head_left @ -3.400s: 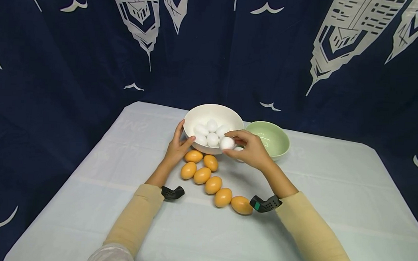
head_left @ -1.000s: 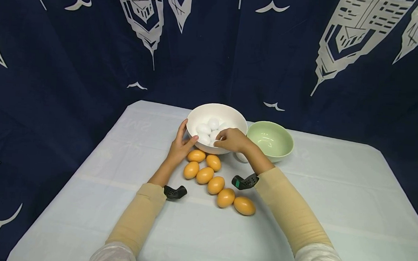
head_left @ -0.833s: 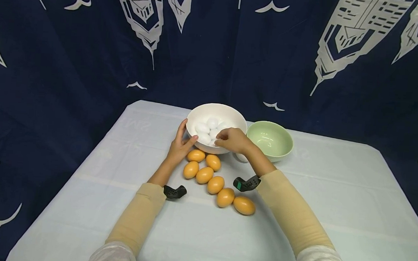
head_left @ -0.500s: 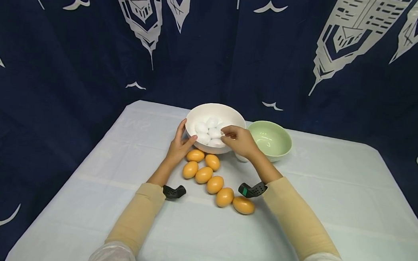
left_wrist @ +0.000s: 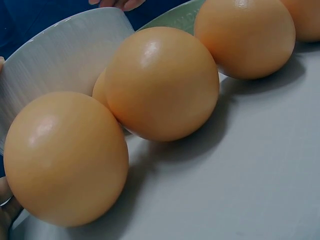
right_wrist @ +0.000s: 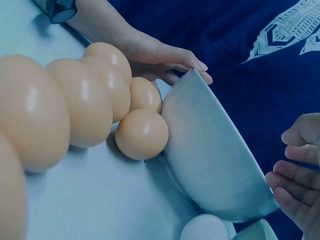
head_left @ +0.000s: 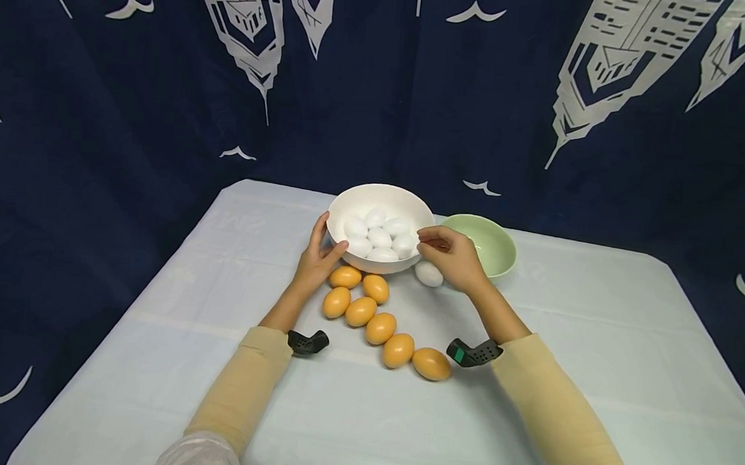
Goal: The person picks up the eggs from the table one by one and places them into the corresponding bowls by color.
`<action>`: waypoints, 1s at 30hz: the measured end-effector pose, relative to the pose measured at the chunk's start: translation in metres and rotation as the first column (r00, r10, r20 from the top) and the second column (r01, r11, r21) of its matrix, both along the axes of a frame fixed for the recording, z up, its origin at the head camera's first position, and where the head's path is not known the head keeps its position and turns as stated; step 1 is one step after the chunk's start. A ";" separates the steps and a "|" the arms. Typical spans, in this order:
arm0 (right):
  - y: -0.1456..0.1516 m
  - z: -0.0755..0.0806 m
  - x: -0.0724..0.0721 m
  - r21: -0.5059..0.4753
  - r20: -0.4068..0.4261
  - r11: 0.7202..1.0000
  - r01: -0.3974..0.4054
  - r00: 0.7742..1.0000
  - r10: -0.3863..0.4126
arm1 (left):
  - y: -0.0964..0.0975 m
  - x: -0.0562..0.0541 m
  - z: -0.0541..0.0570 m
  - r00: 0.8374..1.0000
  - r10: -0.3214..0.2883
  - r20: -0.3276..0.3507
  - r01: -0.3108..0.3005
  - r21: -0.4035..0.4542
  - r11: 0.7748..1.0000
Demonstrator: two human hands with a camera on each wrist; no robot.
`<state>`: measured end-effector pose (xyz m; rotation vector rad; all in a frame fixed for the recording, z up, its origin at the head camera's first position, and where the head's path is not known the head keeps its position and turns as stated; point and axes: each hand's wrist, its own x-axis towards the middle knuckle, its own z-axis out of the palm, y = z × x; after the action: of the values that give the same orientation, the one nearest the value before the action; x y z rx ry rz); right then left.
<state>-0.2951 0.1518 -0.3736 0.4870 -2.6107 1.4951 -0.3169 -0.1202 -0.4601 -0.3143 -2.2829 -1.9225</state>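
My left hand (head_left: 314, 263) holds the white bowl (head_left: 384, 196) at its left side, with fingers along the outer wall and thumb near the front rim. Several white eggs (head_left: 379, 238) lie inside the bowl. At the bowl's right rim is my right hand (head_left: 457, 259), its fingers loosely bent. The right wrist view shows nothing between those fingers (right_wrist: 295, 175). Below this hand, one white egg (head_left: 429, 274) rests on the table against the bowl's outside. Several brown eggs (head_left: 380, 328) trail from the bowl's front toward the lower right.
A light green bowl (head_left: 496, 248) stands right of the white one, partly behind my right hand. A pale cloth covers the table (head_left: 347, 430). Behind the table's back edge hangs a dark blue curtain (head_left: 379, 119) with white prints.
The right hand put the white egg it held into the white bowl, let go, and drew back rightward to the rim. My left hand stays on the bowl.
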 end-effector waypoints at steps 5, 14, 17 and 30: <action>0.008 -0.003 0.007 -0.002 -0.003 1.000 0.026 1.000 -0.026 | -0.001 0.008 0.010 1.000 -0.021 0.006 0.021 0.001 1.000; 0.019 -0.013 0.019 -0.012 0.022 0.999 0.034 0.999 -0.033 | -0.001 0.014 0.022 0.999 -0.036 0.022 0.036 -0.014 0.999; 0.021 -0.018 0.023 -0.003 0.027 0.999 0.041 0.999 -0.041 | -0.002 0.004 0.008 0.999 -0.030 0.017 0.030 -0.003 1.000; 0.017 -0.044 0.036 0.106 -0.073 0.991 0.077 0.995 -0.069 | 0.000 0.002 0.001 1.000 0.004 -0.003 -0.004 -0.016 1.000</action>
<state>-0.2590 0.1686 -0.4176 0.4396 -2.6353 1.2967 -0.3150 -0.1206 -0.4592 -0.3138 -2.2971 -1.9015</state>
